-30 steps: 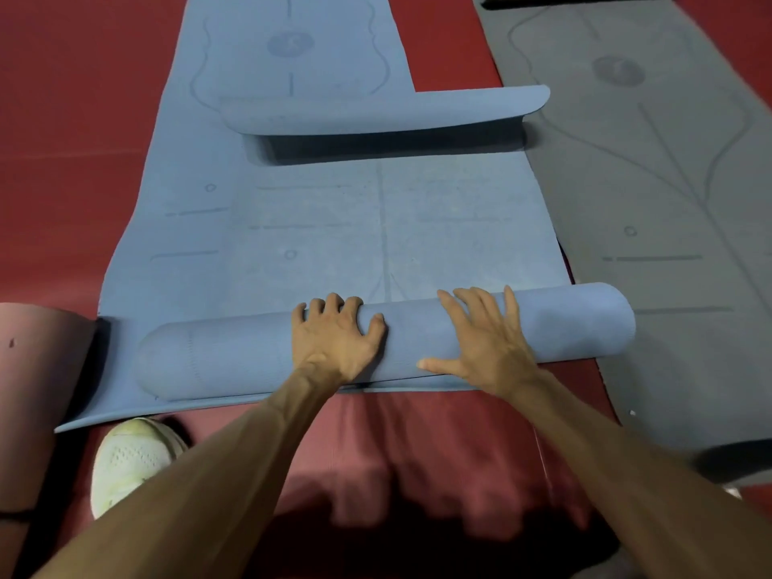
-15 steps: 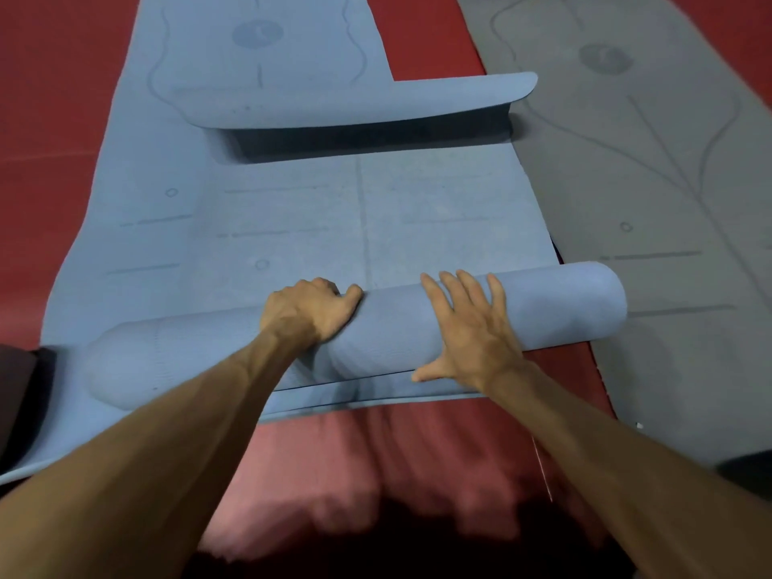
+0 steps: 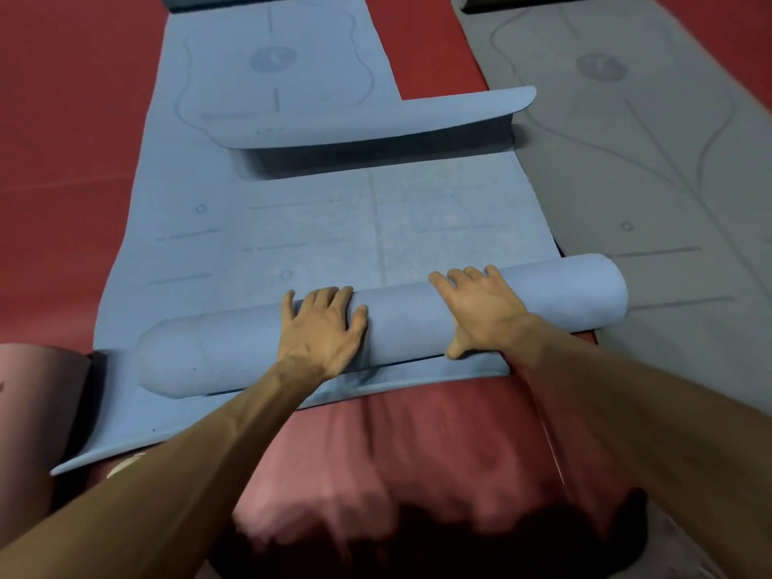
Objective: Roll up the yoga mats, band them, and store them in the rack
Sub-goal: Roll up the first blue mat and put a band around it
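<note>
The fingertips of the left hand (image 3: 321, 328) drop behind the crest of the blue roll (image 3: 417, 328), so how far they curl down its far side cannot be told; the near ground at 6 o'clock is a blurred patch of red cloth (image 3: 417, 453) and dark shadow that cannot be made out, and a pale sliver (image 3: 125, 463) at 7 o'clock peeks from under the left forearm, too little of it to name. At 9 o'clock a pink mat (image 3: 37, 390) is cut off by the frame edge, and a grey mat (image 3: 626, 160) runs out of view from 1 to 4 o'clock. Counted: two hands, one blue roll, one flat stretch of blue mat (image 3: 334, 227) beyond it toward 12 o'clock, one curled blue flap (image 3: 367, 119) lying across that stretch, one grey mat and one pink one, all on a red floor (image 3: 62, 140); whether the flap belongs to the same blue mat or a second one is unclear. The roll lies across the centre from 8 to 3 o'clock, on its own unrolled part. The left hand lies palm down on its middle, fingers slightly spread and draped over the top, thumb out toward 3 o'clock. The right hand (image 3: 480, 311) presses the roll just to the right, fingers straight and close together pointing to 11 o'clock, thumb down against the near face
</note>
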{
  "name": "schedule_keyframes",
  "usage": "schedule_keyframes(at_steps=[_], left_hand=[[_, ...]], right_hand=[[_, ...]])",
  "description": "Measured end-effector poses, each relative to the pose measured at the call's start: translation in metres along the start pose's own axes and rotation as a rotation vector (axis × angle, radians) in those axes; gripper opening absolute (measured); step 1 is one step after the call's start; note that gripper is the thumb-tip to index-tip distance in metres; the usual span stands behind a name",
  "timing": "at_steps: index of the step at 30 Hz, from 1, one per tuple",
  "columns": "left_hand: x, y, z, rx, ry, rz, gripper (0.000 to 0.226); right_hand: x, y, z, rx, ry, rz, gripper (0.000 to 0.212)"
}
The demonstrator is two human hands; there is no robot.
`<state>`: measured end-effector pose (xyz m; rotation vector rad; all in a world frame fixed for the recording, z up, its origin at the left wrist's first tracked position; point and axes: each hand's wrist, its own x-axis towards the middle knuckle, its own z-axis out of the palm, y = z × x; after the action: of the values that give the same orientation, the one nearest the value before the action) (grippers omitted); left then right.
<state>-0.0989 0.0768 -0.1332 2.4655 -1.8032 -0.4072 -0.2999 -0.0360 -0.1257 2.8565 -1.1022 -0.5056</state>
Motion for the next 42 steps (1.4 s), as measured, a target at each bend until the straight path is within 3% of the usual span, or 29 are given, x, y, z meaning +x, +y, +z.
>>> schedule_keyframes(at_steps=[7,9,14,19,24,28,31,35,42], left_hand=[[-0.062,-0.006,0.007,0.049,0.027,-0.055,0.066],[-0.077,-0.005,0.012,0.093,0.017,-0.035,0.080],[-0.083,-0.007,0.017,0.143,-0.047,0.005,0.090],[-0.072,-0.010,0.019,0.168,-0.073,0.000,0.091],[-0.053,-0.012,0.016,0.204,-0.082,0.006,0.092],[-0.024,-0.016,0.007,0.153,-0.174,-0.005,0.076],[-0.007,-0.017,0.003,0.102,-0.242,-0.033,0.068],[0.010,-0.017,-0.001,0.055,-0.245,-0.071,0.066],[0.040,-0.022,-0.009,-0.049,-0.282,-0.117,0.056]], right_hand=[[-0.019,-0.007,-0.023,0.182,-0.338,-0.077,0.106],[-0.028,-0.013,-0.020,0.195,-0.357,-0.087,0.104],[-0.034,-0.017,-0.016,0.235,-0.371,-0.071,0.105],[-0.042,-0.014,0.004,0.337,-0.253,-0.073,0.117],[-0.048,-0.029,0.015,0.167,-0.075,-0.072,0.121],[-0.053,-0.052,0.030,0.170,0.171,0.001,0.121],[-0.047,-0.062,0.036,0.165,0.253,0.032,0.126],[-0.033,-0.056,0.035,0.147,0.227,0.042,0.133],[-0.006,-0.036,0.008,0.183,-0.027,-0.012,0.132]])
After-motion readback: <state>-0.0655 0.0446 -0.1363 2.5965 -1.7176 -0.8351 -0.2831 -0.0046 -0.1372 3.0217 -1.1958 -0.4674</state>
